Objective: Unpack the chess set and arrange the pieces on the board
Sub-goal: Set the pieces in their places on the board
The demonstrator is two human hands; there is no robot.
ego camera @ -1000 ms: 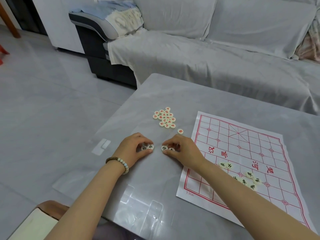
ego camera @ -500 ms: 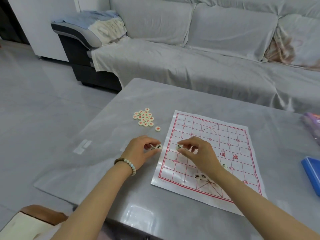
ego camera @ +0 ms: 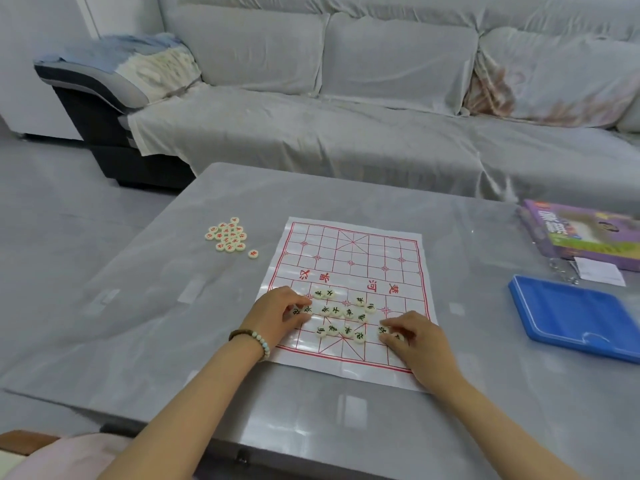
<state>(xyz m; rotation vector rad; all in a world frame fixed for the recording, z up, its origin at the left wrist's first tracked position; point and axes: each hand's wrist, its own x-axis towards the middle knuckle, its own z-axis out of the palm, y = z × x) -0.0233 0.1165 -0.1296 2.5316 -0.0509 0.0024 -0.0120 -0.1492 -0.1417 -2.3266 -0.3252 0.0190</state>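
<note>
Gripping black pieces (ego camera: 341,311) over the board's (ego camera: 363,251) near half.
From the left: red pieces (ego camera: 227,239) heaped on the worktop (ego camera: 156,306); left hand (ego camera: 277,315), fingers (ego camera: 298,301) curled round two black pieces at the board's left edge; more lying loose between; right hand (ego camera: 414,339), fingers (ego camera: 393,323) pinching one; blue tray (ego camera: 575,320) far right.

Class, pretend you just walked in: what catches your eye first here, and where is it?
The red-lined board lies mid-table, black-lettered pieces scattered over its near half, where the left hand and the right hand each pinch some. Red-lettered pieces sit heaped left of it; a blue tray lies far right.
</note>
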